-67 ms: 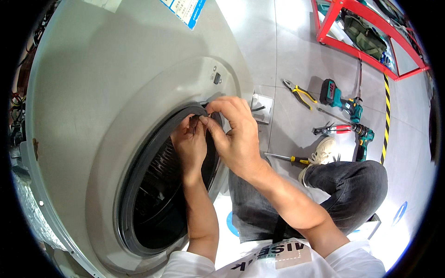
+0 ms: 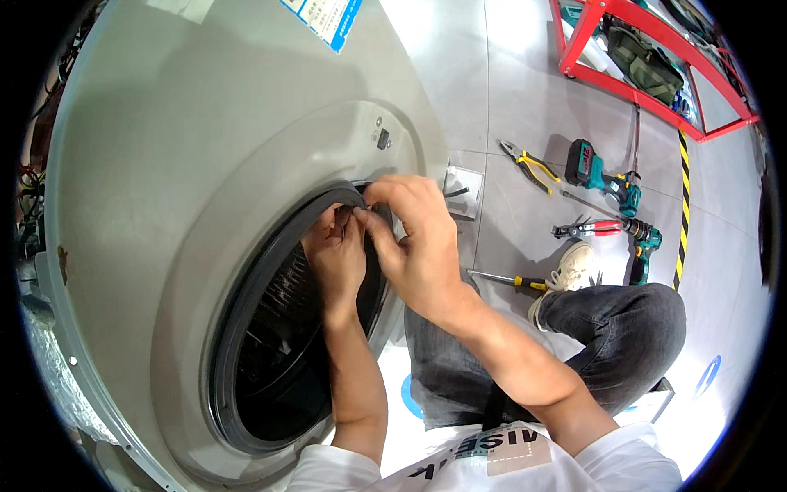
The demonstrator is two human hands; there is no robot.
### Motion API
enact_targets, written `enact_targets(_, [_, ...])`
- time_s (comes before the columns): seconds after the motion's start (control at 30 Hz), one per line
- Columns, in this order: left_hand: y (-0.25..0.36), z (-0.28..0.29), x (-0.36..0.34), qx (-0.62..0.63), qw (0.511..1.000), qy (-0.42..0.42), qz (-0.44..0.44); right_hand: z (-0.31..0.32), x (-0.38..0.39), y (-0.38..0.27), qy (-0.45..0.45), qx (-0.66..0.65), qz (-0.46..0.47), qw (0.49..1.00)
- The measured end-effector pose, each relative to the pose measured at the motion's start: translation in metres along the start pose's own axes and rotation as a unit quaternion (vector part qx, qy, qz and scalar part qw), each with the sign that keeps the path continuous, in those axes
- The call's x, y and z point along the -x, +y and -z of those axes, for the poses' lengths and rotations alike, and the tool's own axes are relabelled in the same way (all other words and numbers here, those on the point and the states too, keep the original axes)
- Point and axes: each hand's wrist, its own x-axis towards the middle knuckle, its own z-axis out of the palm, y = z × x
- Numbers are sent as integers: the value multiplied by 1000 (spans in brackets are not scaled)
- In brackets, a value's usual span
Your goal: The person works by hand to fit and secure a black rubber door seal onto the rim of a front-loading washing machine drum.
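A pale grey front panel (image 2: 147, 123) of what looks like a front-loading washer has a round opening lined by a dark rubber seal (image 2: 225, 361). At the upper right of that ring my right hand (image 2: 414, 242) pinches the seal with thumb and bent fingers. My left hand (image 2: 334, 258) reaches up inside the opening, fingers curled against the seal beside the right fingertips; the fingertips are partly hidden. Behind it shows a dark ribbed drum (image 2: 279, 295). A small latch fitting (image 2: 383, 138) sits above the ring.
On the tiled floor to the right lie pliers (image 2: 533, 164), a power driver (image 2: 607, 180), red-handled pliers (image 2: 586, 230), a drill (image 2: 646, 244) and a yellow-handled screwdriver (image 2: 529, 282). A red cart (image 2: 598, 75) stands at top right. My bent leg and shoe (image 2: 574, 266) occupy the lower right.
The knuckles of my right hand dip very slightly from a moment ago, with the fingertips still at the seal. Everything else looks unmoved.
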Motion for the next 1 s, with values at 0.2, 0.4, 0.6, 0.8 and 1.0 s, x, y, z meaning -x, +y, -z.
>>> enact_targets(0.2, [-9, 1, -2, 46, 999, 9, -21, 7, -8, 4, -48, -11, 22, 999])
enact_targets(0.4, [-11, 1, -2, 88, 996, -7, -20, 15, -18, 12, -86, -72, -11, 994])
enact_targets(0.6, [4, -5, -2, 95, 995, 1, -16, 31, -50, 27, -233, -150, -105, 955])
enact_targets(0.8, [8, 0, 1, 95, 986, -17, -139, 31, -60, 36, -271, -180, -119, 938])
enact_targets(1.0, [37, -27, 1, 93, 979, 127, -128, 25, -57, 43, -187, -158, 1, 970])
